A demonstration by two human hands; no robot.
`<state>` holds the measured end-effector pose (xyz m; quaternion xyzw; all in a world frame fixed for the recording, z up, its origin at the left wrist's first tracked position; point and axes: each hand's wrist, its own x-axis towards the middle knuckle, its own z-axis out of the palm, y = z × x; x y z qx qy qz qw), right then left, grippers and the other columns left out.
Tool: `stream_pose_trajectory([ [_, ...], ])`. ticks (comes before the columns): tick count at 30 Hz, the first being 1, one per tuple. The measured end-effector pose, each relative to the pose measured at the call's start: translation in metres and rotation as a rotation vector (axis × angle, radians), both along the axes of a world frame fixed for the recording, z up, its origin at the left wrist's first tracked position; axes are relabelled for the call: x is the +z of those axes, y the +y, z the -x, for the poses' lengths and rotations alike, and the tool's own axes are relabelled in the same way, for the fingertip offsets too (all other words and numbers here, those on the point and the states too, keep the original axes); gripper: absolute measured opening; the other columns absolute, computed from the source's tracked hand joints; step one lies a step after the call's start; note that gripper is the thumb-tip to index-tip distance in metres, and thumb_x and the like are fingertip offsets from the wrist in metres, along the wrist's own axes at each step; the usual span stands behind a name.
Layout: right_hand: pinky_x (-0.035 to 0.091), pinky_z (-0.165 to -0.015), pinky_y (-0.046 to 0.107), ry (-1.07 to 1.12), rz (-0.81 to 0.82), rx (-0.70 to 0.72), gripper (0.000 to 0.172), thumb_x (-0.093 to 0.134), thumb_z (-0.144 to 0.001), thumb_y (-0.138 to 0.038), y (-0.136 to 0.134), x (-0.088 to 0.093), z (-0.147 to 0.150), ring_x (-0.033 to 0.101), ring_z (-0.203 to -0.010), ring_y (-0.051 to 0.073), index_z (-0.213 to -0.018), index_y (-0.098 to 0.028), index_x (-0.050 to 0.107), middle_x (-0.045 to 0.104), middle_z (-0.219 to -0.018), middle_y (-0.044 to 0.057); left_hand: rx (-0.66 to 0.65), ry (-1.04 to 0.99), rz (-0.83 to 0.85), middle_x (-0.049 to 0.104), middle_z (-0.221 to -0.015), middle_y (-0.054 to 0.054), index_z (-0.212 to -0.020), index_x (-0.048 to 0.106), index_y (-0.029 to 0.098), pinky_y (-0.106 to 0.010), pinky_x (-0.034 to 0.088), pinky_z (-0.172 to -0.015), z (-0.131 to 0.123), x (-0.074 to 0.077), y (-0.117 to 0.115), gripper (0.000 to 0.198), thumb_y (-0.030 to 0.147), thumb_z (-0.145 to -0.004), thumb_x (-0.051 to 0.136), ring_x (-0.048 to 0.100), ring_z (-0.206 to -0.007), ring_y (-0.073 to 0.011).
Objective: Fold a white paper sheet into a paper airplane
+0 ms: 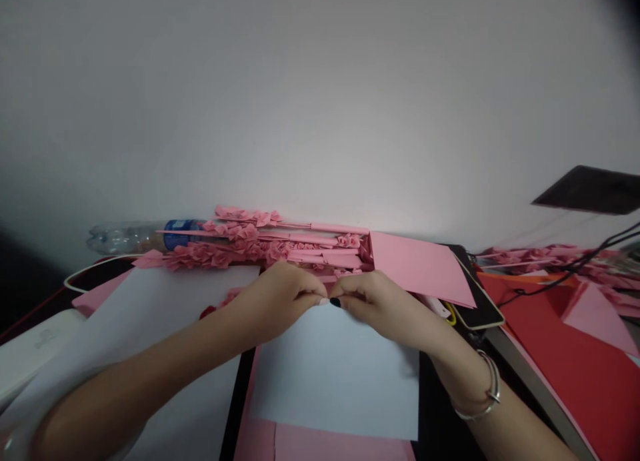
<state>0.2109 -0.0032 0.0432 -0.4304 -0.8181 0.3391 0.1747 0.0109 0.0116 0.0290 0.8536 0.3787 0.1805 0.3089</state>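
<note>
Left hand [287,294]: curled over, thumb and forefinger pinched shut on the far edge of the pale sheet [335,374]; basically no gap in that grip;
Right hand [377,297]: same deal mirrored, fingers bent and pinching the same edge; one dark nail showing, silver bracelet [494,394] round the wrist;
Gap between hands: fingertips almost meeting; can't tell if they actually touch;
Pale sheet: right below both hands, running back toward the person; sits over pink paper [345,442] that pokes out along the near edge;
White paper: a big white sheet [190,301] left of the left hand, with the left forearm crossing above it; there's also a white box-like thing [35,354] farther out on that side, can't tell what it is;
Flowers: pink paper flowers [245,247] with stems, piled just beyond the hands along the wall [300,114]; clear bottle [135,237] with a blue label on its side at their left end;
Folded pink sheet [423,264]: beyond the right hand and a bit to its right; dark flat thing with a pale rim [483,301] partly under it;
Red sheet [575,361]: right of the right wrist; more pink paper and black cables [590,254] behind it
</note>
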Motion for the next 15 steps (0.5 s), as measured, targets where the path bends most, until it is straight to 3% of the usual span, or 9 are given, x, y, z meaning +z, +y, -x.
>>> stream_pose_trajectory([
  [4,0.028,-0.049,0.020,-0.036,0.003,-0.013,0.020,0.042,-0.077,-0.006,0.005,0.000,-0.007,0.036,-0.054,0.008,-0.068,-0.018,0.056,0.046,-0.059,-0.005,0.031,0.018,-0.058,0.038,-0.052,0.006,-0.055,0.053,0.015,-0.020,0.024,-0.051,-0.002,0.000,-0.001,0.030,0.018,-0.084,0.046,0.037,-0.053,-0.0071],
  [7,0.028,-0.049,0.021,-0.063,0.048,-0.050,0.018,0.044,-0.076,-0.009,0.007,0.001,-0.025,0.035,-0.053,0.008,-0.063,-0.018,0.052,0.044,-0.058,-0.005,0.050,-0.001,-0.068,0.035,-0.053,0.006,-0.052,0.044,0.015,-0.020,0.024,-0.051,0.004,0.000,0.000,0.031,0.016,-0.083,0.045,0.034,-0.053,-0.0072],
  [15,0.042,-0.058,0.027,-0.041,0.148,-0.256,0.018,0.050,-0.079,-0.020,-0.002,0.003,-0.068,0.057,-0.063,0.015,-0.068,-0.018,0.066,0.063,-0.066,0.001,0.112,0.003,0.007,0.044,-0.057,0.005,-0.058,0.054,0.016,-0.020,0.029,-0.054,0.016,0.003,0.004,0.026,0.022,-0.082,0.048,0.040,-0.058,-0.0095],
])
